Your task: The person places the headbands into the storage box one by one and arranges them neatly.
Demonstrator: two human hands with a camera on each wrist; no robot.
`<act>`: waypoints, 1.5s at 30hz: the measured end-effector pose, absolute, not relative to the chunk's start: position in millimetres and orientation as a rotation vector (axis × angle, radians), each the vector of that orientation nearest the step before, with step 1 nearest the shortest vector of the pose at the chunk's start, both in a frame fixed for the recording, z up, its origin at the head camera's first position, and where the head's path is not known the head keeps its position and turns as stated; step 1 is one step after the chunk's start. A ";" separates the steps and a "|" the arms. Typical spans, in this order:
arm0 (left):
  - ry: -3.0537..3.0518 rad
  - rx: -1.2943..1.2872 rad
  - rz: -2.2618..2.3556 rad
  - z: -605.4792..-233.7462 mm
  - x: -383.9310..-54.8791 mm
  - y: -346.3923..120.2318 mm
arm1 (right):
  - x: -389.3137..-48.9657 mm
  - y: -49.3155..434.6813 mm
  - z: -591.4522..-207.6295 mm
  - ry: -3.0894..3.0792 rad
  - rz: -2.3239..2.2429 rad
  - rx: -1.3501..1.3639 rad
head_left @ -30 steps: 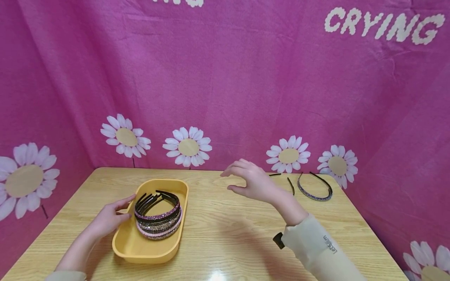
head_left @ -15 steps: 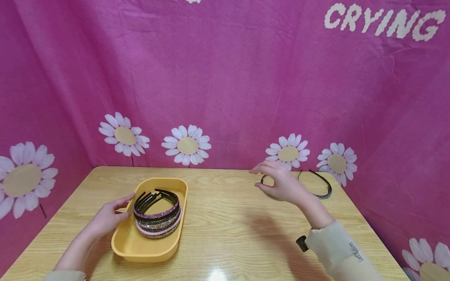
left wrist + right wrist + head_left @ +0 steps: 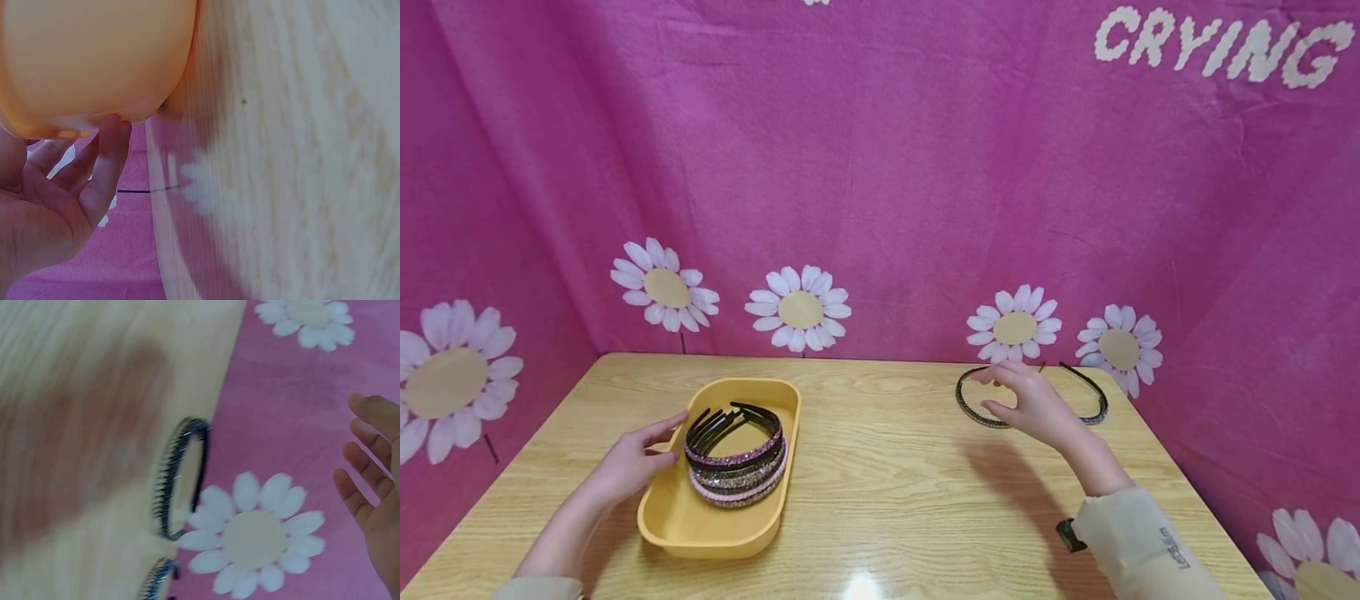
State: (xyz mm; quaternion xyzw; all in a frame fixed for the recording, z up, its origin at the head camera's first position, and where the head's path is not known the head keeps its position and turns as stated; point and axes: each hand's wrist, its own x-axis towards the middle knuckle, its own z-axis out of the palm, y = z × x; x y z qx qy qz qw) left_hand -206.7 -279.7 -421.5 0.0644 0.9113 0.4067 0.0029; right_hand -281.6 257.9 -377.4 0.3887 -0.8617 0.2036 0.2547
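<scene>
On the left of the table, a yellow tray (image 3: 715,533) bears a nested stack of headbands (image 3: 737,467), glittery pink, black, gold and lilac. My left hand (image 3: 628,468) holds the tray's left side; in the left wrist view its fingertips (image 3: 114,125) meet the outer wall. My right hand (image 3: 1033,404), fingers relaxed and parted, hovers over the far right of the table with nothing in its grasp. Close under it lies a dark toothed headband (image 3: 967,406), partly covered in the head view. A second headband (image 3: 1093,400) with a bluish glitter band lies just right of it.
A pink cloth (image 3: 880,208) printed with daisies hangs right behind the table (image 3: 880,475) and at both sides. The two loose headbands lie near the table's far edge.
My right hand has moved right and slightly lower, from mid-table to over the loose dark headband. The left hand and the tray have stayed in place.
</scene>
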 end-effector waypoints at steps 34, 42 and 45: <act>2.841 0.203 1.298 -423.7 -208.6 -282.7 | -317.2 294.9 -446.7 -2.871 0.628 0.860; 2.846 0.209 1.290 -424.1 -208.1 -282.3 | -320.1 293.1 -449.2 -2.880 0.562 0.845; 2.847 0.212 1.291 -424.5 -208.4 -282.0 | -321.2 293.1 -448.9 -2.866 0.536 0.869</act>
